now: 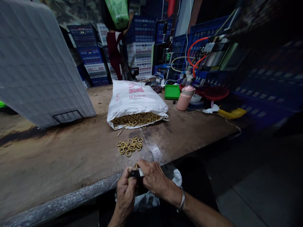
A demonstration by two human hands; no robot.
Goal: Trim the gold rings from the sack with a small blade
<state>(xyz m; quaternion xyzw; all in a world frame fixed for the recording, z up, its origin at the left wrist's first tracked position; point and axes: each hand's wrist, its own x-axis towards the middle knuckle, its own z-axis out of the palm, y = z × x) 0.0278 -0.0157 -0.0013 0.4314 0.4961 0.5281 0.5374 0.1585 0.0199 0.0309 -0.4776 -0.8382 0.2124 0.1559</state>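
Note:
My left hand (125,189) and my right hand (155,178) are close together at the table's front edge, fingers closed. A brass-coloured ring (136,165) shows at the fingertips between them. Just below it, a small black tool (135,173) with a pale end spans the gap toward my right fingers; its exact kind is unclear. The left fingers pinch at the ring and partly hide it. Beyond the hands lies a loose pile of brass rings (129,146). Behind the pile, a white woven sack (134,97) with red print lies open toward me, full of such rings.
A large pale ribbed panel (42,60) stands at left. At right are a pink bottle (185,98), a green tray (172,91), a red dish (216,93) and a yellow scoop (232,113). A person (115,47) stands behind, near stacked crates (89,55). Crumpled plastic (146,201) lies below my hands.

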